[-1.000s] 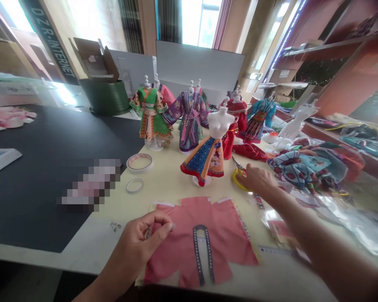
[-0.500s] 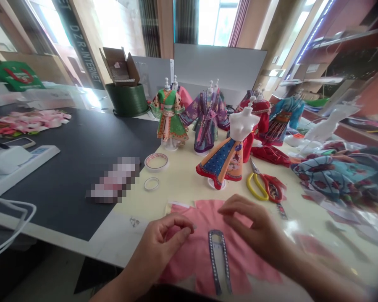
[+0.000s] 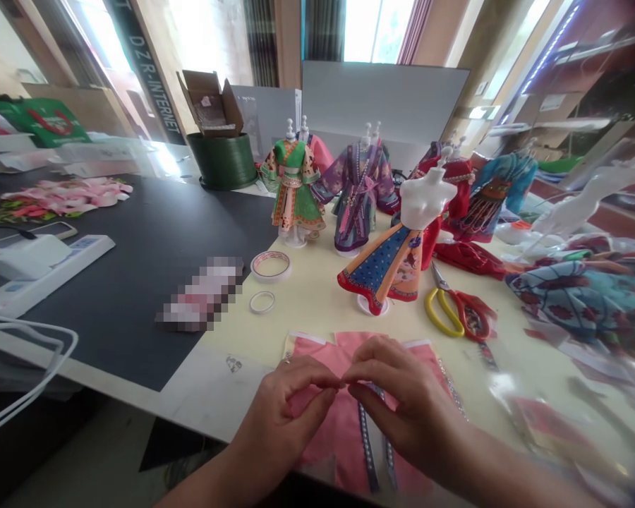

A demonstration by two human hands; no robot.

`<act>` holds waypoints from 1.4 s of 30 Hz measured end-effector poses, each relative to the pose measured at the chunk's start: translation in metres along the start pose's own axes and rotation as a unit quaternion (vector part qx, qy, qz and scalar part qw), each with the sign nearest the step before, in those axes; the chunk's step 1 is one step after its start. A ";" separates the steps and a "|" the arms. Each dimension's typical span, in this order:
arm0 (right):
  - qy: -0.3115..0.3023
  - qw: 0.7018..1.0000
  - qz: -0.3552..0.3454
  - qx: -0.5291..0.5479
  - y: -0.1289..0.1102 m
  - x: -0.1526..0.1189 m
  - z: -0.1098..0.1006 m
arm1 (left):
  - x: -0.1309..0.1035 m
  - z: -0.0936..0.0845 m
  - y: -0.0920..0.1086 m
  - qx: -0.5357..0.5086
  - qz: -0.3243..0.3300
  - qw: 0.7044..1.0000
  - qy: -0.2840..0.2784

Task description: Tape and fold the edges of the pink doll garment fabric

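Bright window panes (image 3: 375,32) and a wide pale-grey panel (image 3: 375,95) back the room at the far side, beyond a work table with a pale yellow surface (image 3: 307,303) and a flat black sheet (image 3: 201,219) over its left part. At the near edge, in the middle, lies a flat pink cloth piece (image 3: 349,441) with white strips along its far edges and a dark trim studded with pale beads (image 3: 367,451) around its long opening. Above this cloth the left hand (image 3: 293,406) and the right hand (image 3: 407,395) come together, thumbs and forefingers bent, their fingertips meeting or nearly so; I cannot tell whether they pinch something small between them or touch the cloth. To the right, scissors with one yellow and one red handle (image 3: 449,290) rest on the surface. Just beyond stands a white mannequin torso (image 3: 423,201) wearing a blue and orange skirt with a red hem (image 3: 378,261). Farther back are miniature forms dressed in a green and orange robe (image 3: 293,190) and a purple robe (image 3: 357,194). Left of the skirt lie a broad tape roll (image 3: 275,279) and a thin white ring (image 3: 262,312). A heap of patterned blue cloth (image 3: 576,296) fills the far right.
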State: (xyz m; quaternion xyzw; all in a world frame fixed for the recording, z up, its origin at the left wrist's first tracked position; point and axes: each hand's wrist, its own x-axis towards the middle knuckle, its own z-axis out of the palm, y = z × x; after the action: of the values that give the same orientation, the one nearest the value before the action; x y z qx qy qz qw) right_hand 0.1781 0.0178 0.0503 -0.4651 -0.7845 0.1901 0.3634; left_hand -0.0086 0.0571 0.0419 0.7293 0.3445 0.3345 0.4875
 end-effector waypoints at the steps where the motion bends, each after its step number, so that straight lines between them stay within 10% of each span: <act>1: -0.002 1.000 -0.001 0.000 0.000 0.000 0.000 | 0.000 0.000 -0.001 0.007 0.007 1.000 0.004; 12: -0.061 0.992 -0.017 -0.106 -0.004 0.004 0.000 | -0.001 0.002 -0.007 0.069 0.081 0.994 0.017; 20: -0.078 0.989 -0.016 -0.124 -0.003 0.008 -0.010 | 0.000 -0.003 -0.010 0.099 0.020 0.993 0.062; 27: -0.163 0.969 0.180 -0.046 0.041 0.051 -0.023 | 0.010 0.005 -0.027 0.303 0.220 0.927 -0.012; 42: -0.251 0.954 0.159 -0.047 0.066 0.087 -0.017 | 0.015 0.003 -0.045 0.391 0.220 0.892 -0.064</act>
State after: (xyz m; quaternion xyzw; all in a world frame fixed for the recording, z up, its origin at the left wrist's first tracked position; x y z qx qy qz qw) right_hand 0.2036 0.1250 0.0542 -0.5376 -0.7746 0.3185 0.0978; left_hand -0.0064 0.0810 0.0010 0.9379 0.2463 0.2238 0.0982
